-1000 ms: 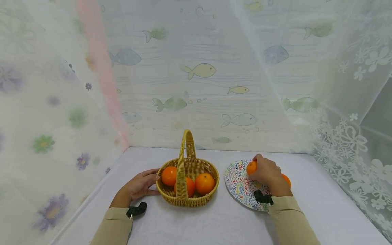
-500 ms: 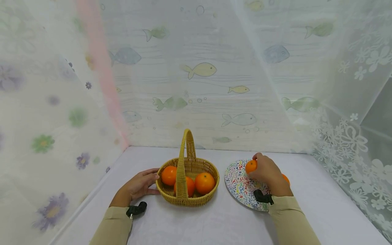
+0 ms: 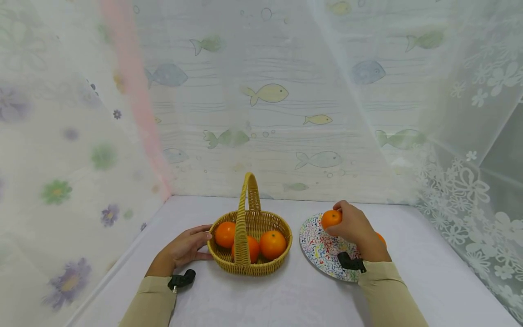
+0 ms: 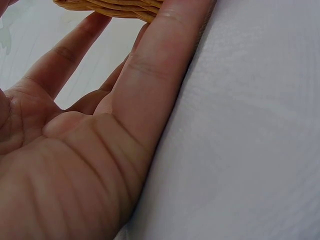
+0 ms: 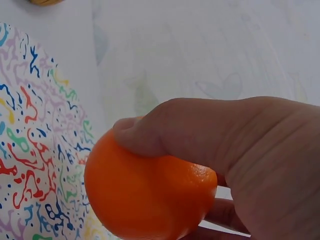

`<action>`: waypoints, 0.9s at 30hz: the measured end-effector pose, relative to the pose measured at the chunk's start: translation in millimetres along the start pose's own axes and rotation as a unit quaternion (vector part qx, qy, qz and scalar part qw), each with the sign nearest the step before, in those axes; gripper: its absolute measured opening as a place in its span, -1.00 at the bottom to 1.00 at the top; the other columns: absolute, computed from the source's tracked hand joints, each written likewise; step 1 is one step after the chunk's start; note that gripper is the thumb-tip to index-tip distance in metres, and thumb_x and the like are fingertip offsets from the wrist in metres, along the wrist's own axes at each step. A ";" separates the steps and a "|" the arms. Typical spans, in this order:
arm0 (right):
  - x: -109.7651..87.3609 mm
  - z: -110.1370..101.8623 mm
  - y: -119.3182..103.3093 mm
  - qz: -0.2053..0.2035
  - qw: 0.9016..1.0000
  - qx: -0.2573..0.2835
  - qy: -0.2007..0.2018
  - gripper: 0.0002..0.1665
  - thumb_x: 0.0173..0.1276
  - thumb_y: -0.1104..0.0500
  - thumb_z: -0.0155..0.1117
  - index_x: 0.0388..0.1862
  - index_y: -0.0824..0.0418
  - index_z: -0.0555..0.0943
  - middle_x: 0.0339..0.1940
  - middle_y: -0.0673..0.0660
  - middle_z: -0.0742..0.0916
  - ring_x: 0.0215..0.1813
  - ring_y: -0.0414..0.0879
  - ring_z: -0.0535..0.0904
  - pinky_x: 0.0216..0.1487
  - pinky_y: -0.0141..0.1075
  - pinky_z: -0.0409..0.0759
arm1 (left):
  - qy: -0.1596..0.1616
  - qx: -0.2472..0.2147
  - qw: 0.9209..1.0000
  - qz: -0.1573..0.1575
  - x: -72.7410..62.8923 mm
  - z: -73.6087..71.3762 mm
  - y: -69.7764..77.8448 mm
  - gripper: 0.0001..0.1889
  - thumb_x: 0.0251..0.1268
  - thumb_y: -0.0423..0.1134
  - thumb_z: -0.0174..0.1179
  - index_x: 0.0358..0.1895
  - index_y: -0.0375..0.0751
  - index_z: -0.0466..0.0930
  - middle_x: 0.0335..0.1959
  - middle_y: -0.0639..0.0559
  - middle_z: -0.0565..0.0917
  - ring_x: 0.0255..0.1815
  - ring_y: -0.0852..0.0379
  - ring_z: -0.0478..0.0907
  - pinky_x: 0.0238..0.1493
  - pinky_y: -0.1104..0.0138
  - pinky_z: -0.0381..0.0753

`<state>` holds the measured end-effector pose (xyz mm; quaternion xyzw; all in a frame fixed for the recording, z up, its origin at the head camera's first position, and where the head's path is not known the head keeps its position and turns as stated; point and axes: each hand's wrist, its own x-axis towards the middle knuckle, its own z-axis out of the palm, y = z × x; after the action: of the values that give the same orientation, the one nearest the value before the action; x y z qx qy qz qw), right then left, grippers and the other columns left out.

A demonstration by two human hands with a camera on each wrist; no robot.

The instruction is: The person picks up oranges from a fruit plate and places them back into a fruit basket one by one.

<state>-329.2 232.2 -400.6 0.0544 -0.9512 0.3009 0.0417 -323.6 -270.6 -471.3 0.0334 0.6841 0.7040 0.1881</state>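
My right hand (image 3: 353,225) grips an orange (image 3: 331,219) over the far part of a round plate (image 3: 320,250) with a multicoloured squiggle pattern. In the right wrist view, the thumb (image 5: 150,132) lies across the top of the fruit and fingers show behind it. My left hand (image 3: 185,249) rests beside a yellow wicker basket (image 3: 253,271), its fairly straight fingers touching the left side. Inside the basket lie three oranges (image 3: 273,245), one partly hidden by the tall handle (image 3: 242,227). Another orange (image 3: 382,239) peeks out behind my right wrist, mostly hidden.
A white cloth (image 3: 265,304) covers the table. Behind it hangs a pale curtain (image 3: 269,136) printed with fish, with a flowered curtain (image 3: 61,159) on the left and white lace (image 3: 461,213) at the right. Both wrists wear small black cameras.
My right hand has shifted slightly left and up with the orange, and more of the fruit shows. The left hand and basket have stayed in place.
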 end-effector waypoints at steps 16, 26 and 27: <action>0.8 1.7 -6.8 -0.038 0.998 0.014 0.053 -0.22 0.05 -0.01 0.57 0.15 0.21 0.38 0.00 0.27 0.57 -0.15 0.09 0.55 -0.23 -0.23 0.65 | -0.004 -0.003 1.000 0.003 -0.5 0.0 0.5 -0.30 0.50 -0.17 0.22 0.61 -0.21 0.19 0.61 -0.22 0.28 0.38 -0.03 0.53 0.16 -0.16 0.69; 0.5 2.3 -11.5 -0.052 0.995 0.022 0.088 -0.22 0.04 -0.02 0.58 0.07 0.22 0.32 -0.07 0.26 0.51 -0.25 0.05 0.51 -0.39 -0.31 0.57 | -0.005 -0.004 1.000 -0.002 -1.4 -0.3 1.5 -0.29 0.50 -0.18 0.22 0.62 -0.20 0.18 0.62 -0.22 0.26 0.37 -0.03 0.53 0.18 -0.15 0.68; 0.4 2.1 -12.1 -0.053 0.994 0.024 0.088 -0.23 0.04 -0.01 0.58 0.06 0.23 0.32 -0.07 0.26 0.50 -0.26 0.05 0.50 -0.40 -0.31 0.56 | -0.006 -0.003 1.000 -0.001 -1.6 -0.5 1.8 -0.29 0.50 -0.18 0.22 0.62 -0.20 0.17 0.62 -0.23 0.26 0.37 -0.03 0.53 0.18 -0.15 0.68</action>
<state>-328.1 221.2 -395.4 0.0791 -0.9322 0.3243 0.1400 -322.6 -271.5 -469.3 0.0361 0.6808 0.7056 0.1931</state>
